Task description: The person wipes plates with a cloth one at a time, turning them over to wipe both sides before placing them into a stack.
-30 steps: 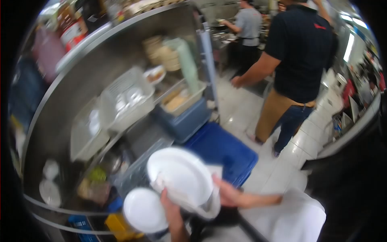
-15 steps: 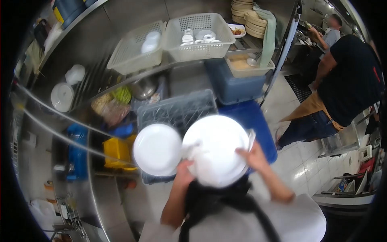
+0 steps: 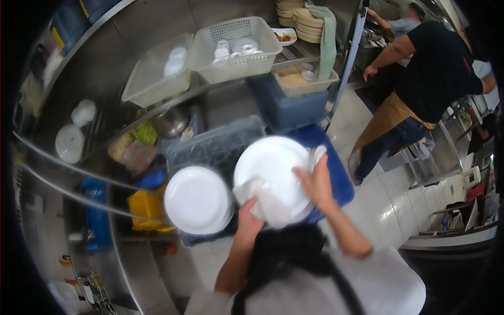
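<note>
You have one white plate (image 3: 281, 160) in front of you, just below the centre of the frame. Your left hand (image 3: 250, 223) pinches a white cloth (image 3: 270, 205) against its lower left. Your right hand (image 3: 319, 184) has the right rim between thumb and fingers, with cloth at the fingertips. Whether more plates lie underneath, you can't tell. Just to the left sits one stack of white plates (image 3: 197, 199), count unclear, over one grey crate (image 3: 215, 142). One blue lid (image 3: 338, 181) lies right of it. Above are two perforated baskets (image 3: 236, 68), side by side; at upper right, two people (image 3: 441, 68).
</note>
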The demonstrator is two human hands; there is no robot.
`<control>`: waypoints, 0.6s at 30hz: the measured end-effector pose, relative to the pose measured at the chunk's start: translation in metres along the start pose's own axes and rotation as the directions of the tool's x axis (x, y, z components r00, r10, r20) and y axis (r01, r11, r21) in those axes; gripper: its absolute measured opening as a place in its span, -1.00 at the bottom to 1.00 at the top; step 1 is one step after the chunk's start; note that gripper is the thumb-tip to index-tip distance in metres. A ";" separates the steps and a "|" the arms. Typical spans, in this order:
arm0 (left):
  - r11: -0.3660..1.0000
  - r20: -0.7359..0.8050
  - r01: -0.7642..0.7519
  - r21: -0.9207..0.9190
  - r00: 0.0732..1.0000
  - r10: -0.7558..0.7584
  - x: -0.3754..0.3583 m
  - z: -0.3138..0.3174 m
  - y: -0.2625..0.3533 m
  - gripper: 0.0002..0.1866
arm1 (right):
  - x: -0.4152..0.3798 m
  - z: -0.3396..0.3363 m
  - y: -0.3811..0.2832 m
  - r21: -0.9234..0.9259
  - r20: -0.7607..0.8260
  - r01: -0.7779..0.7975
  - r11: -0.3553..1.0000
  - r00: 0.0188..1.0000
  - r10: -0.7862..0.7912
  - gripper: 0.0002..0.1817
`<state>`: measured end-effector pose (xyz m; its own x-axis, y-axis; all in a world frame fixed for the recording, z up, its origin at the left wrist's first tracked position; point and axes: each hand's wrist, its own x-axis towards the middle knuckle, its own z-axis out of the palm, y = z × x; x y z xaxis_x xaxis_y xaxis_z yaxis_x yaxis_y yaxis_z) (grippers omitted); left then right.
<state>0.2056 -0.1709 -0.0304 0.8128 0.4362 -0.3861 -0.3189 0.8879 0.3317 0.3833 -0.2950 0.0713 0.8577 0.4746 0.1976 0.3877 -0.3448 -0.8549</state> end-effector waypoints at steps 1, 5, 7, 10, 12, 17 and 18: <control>0.999 -0.001 -0.007 0.050 1.000 0.007 0.001 -0.002 -0.004 -0.48 | 0.004 -0.004 -0.002 -0.006 0.003 -0.013 1.000 1.000 0.013 -0.29; 0.998 -0.104 0.064 -0.025 0.992 -0.066 0.001 0.010 -0.009 -0.49 | 0.015 -0.024 0.012 -0.087 0.210 -0.224 0.971 0.948 0.238 -0.36; 0.997 -0.158 0.064 -0.037 0.985 -0.069 0.000 0.020 -0.008 -0.49 | 0.010 -0.039 0.005 0.183 0.249 -0.305 0.935 0.934 0.256 -0.39; 0.999 -0.034 -0.043 -0.019 0.998 0.043 0.002 0.016 -0.005 -0.49 | -0.005 -0.073 0.030 0.456 0.062 -0.401 0.795 0.905 0.421 -0.56; 0.983 -0.055 -0.165 0.086 0.984 0.170 0.008 0.006 -0.003 -0.50 | -0.014 -0.103 0.039 0.492 -0.106 -0.330 0.806 0.896 0.431 -0.60; 0.977 -0.101 -0.154 0.150 0.980 0.170 0.012 -0.007 0.004 -0.51 | -0.021 -0.088 0.048 0.412 -0.439 -0.104 0.905 0.848 0.297 -0.57; 0.980 -0.092 -0.142 0.142 0.984 0.156 0.012 -0.010 0.004 -0.51 | -0.017 -0.085 0.041 0.482 -0.364 -0.139 0.865 0.866 0.342 -0.57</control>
<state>0.2093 -0.1603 -0.0420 0.7049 0.5806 -0.4075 -0.3583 0.7872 0.5019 0.4134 -0.3864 0.0735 0.9986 -0.0019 0.0535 0.0536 0.0266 -0.9982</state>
